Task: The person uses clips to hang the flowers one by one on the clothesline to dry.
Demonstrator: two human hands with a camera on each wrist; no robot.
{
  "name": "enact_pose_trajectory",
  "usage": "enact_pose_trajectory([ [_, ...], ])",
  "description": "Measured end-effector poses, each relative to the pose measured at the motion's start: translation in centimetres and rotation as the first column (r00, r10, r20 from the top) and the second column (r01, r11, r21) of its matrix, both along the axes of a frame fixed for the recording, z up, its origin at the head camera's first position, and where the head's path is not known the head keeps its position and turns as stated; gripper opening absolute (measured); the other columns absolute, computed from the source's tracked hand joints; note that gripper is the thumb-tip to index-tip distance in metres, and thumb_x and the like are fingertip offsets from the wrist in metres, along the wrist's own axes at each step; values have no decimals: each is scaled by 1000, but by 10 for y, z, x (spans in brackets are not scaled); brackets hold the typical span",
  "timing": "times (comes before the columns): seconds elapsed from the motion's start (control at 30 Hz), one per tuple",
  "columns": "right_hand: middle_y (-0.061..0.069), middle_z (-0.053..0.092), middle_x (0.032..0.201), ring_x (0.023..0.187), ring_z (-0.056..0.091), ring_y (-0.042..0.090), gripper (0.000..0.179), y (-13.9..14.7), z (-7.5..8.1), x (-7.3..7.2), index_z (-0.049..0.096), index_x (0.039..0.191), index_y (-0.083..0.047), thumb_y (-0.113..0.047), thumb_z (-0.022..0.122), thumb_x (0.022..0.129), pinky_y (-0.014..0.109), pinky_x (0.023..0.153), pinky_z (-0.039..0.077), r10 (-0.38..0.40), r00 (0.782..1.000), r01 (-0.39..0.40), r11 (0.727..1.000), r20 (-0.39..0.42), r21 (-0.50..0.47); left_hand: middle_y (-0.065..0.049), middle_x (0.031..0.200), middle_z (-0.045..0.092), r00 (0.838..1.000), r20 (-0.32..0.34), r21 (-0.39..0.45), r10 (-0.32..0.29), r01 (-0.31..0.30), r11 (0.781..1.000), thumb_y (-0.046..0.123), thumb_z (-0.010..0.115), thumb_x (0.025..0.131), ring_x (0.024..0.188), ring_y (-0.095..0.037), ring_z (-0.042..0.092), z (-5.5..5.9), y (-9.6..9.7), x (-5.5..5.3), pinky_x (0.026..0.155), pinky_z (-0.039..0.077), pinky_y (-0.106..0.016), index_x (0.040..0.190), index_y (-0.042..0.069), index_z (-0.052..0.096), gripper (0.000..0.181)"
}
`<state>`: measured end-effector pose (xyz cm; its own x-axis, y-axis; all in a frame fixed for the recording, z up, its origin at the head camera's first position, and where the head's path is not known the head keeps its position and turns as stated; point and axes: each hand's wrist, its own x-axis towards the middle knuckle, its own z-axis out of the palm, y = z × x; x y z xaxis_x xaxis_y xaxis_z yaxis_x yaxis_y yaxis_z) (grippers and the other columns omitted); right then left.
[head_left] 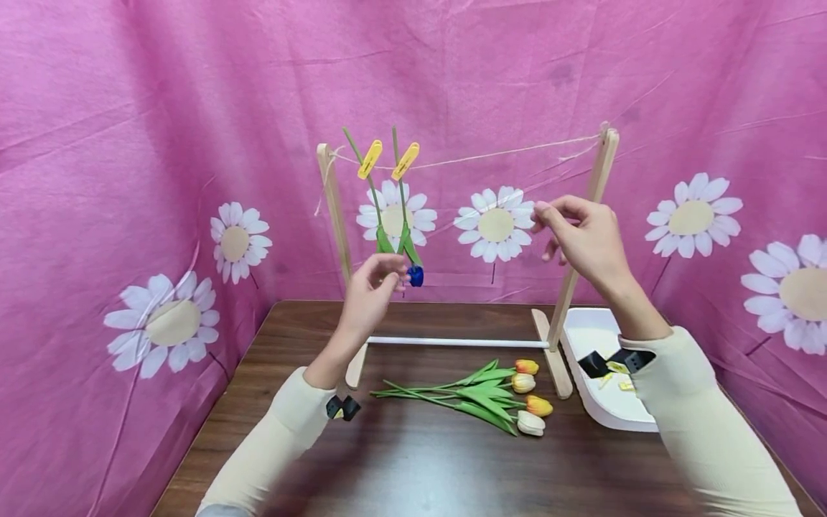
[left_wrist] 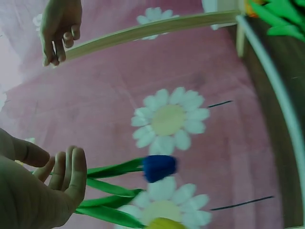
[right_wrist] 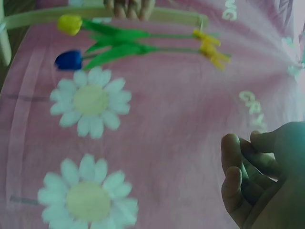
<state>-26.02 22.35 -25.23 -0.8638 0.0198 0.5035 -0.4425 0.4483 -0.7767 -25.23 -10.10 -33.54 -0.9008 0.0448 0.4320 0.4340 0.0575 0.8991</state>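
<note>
Two artificial tulips hang upside down from a string, each stem held by a yellow clothespin [head_left: 370, 159]. One bloom is a blue tulip [head_left: 416, 276]; the yellow tulip [right_wrist: 69, 25] beside it is hidden behind my left hand in the head view. My left hand [head_left: 375, 291] is raised in front of these blooms, fingers loosely bent, with nothing in its grasp. Off to the right, my right hand [head_left: 584, 240] is lifted in front of the right post, below the string. Its fingers are loosely curled and hold nothing, as the right wrist view shows.
The string [head_left: 504, 152] runs between two wooden posts [head_left: 604, 165] joined low down by a white rod [head_left: 459, 342]. Several orange and cream tulips [head_left: 484, 395] lie on the brown table [head_left: 413, 474]. A white tray [head_left: 604, 413] with yellow clothespins stands at the right.
</note>
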Motion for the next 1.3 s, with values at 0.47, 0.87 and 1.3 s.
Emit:
enact_pose_trajectory([
  [0.47, 1, 69, 69, 52, 60, 16, 30, 104, -75, -1, 75, 95, -11, -36, 63, 109, 30, 44, 47, 46, 915, -265, 819, 402, 510, -21, 91, 72, 963, 249, -307, -104, 180, 934, -2, 53, 103, 75, -18, 71, -86, -21, -3, 70, 64, -32, 110, -5, 71, 19],
  [0.87, 2, 75, 84, 59, 68, 18, 20, 156, -151, -42, 72, 105, -5, -22, 62, 108, 34, 46, 52, -5, 858, -309, 793, 513, 524, -1, 84, 75, 970, 172, -688, -172, 243, 684, 3, 60, 101, 74, -12, 70, -139, -24, -12, 72, 56, -22, 107, 3, 75, 16],
  [1.3, 5, 73, 80, 59, 69, 18, 25, 149, -198, -53, 63, 95, -4, -28, 61, 104, 31, 49, 56, -72, 686, -480, 704, 724, 524, 7, 96, 69, 922, 238, -855, -305, 348, 384, 27, 77, 99, 82, -1, 60, -160, -6, -3, 74, 51, -20, 106, 20, 78, 10],
])
